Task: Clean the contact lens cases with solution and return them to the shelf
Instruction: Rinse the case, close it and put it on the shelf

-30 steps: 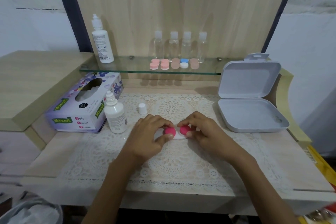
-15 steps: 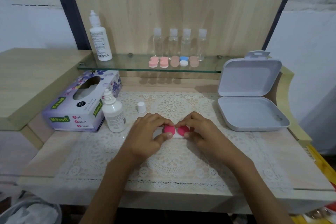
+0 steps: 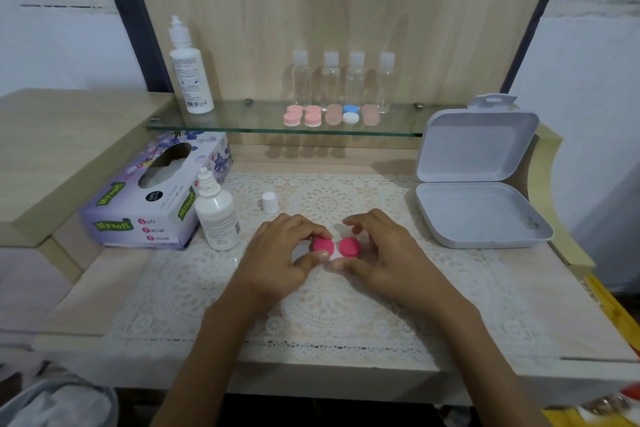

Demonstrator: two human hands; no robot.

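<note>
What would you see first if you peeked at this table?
The bright pink lens case in the middle of the lace mat, the left hand pinching one cap, the right hand arched beside the other. Then the open white box at the right.

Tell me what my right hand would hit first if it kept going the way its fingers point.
Most likely the near pink cap, just ahead of your right hand. Its fingers seem to arch above it, so they might clear it and meet the left hand gripping the other cap.
</note>
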